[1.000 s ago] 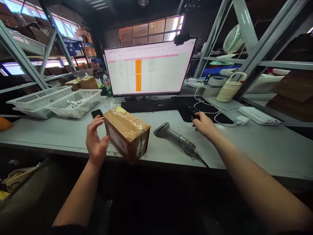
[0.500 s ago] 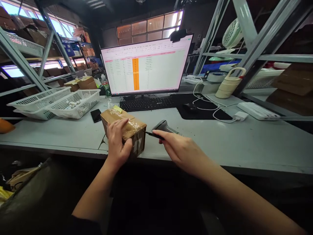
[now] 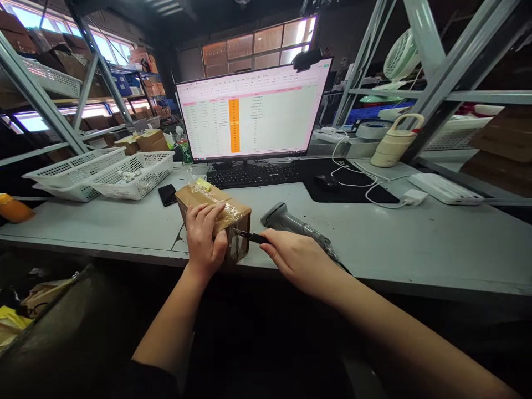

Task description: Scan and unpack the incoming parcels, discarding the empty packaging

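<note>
A small brown cardboard box [image 3: 233, 213] wrapped in clear tape sits near the front edge of the grey table [image 3: 415, 244]. My left hand [image 3: 204, 239] lies over its near top, fingers curled round the box. My right hand [image 3: 293, 257] is closed on a thin dark blade or pen-like tool [image 3: 248, 236], whose tip touches the box's right end face. A grey barcode scanner [image 3: 291, 223] lies on the table just behind my right hand.
A monitor [image 3: 253, 113] with a spreadsheet stands behind a black keyboard [image 3: 253, 175]. A black phone [image 3: 167, 194] and white mesh baskets [image 3: 133, 172] lie to the left. A mouse [image 3: 325, 182] on a black mat, white cables and a power strip [image 3: 444, 188] are right. Metal shelving flanks both sides.
My left hand came down from open air onto the box and gripped it. My right hand left the mouse mat, came back holding the thin tool and brought its tip to the box's end.
</note>
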### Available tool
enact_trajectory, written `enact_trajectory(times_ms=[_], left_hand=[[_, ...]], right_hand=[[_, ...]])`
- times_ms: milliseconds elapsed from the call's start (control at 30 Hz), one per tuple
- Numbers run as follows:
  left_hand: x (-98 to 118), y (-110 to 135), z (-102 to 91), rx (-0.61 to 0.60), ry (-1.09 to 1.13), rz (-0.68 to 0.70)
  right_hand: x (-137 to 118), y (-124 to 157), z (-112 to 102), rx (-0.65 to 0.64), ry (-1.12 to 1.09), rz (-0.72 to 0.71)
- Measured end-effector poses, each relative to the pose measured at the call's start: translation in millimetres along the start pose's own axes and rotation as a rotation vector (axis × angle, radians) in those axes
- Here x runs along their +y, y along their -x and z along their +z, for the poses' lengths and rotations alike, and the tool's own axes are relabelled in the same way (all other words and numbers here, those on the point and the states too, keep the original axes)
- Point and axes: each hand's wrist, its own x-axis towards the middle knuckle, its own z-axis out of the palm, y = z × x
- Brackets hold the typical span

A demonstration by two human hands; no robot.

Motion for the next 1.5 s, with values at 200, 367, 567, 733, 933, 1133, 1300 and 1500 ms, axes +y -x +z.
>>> enact_trajectory(times_ms=[200, 367, 567, 733, 933, 1133, 1300, 1500], left_hand=[[-1.8, 2.6, 3.5, 0.034, -0.004, -0.018], [-3.5, 5.2, 4.1, 0.053, 0.0, -0.008], [-4.5, 6.5, 6.4, 0.063, -0.012, 0.034], [-3.4, 5.9, 11.2, 0.095, 0.006, 0.017], [-4.2, 7.4, 9.9, 0.112, 0.035, -0.01], [-4.9, 6.0, 11.5, 0.091, 0.019, -0.024], [-6.8, 8.1, 10.5, 0.108, 0.034, -0.014], [-5.8, 8.2, 11.7, 0.109, 0.046, 0.003]], right_hand=[[-6.1, -2.2, 1.4, 0.12, 0.122, -0.073], [-15.3, -12.5, 7.2, 0.159, 0.211, -0.075], [-9.9, -12.4, 9.0, 0.181, 0.339, 0.035], [2.9, -5.5, 2.5, 0.183, 0.401, 0.126], [7.1, 3.2, 0.9, 0.23, 0.418, 0.102], [0.6, 2.4, 10.0, 0.232, 0.362, 0.045], [4.2, -3.2, 11.8, 0.238, 0.359, 0.084], [13.1, -5.5, 3.6, 0.239, 0.292, 0.192]])
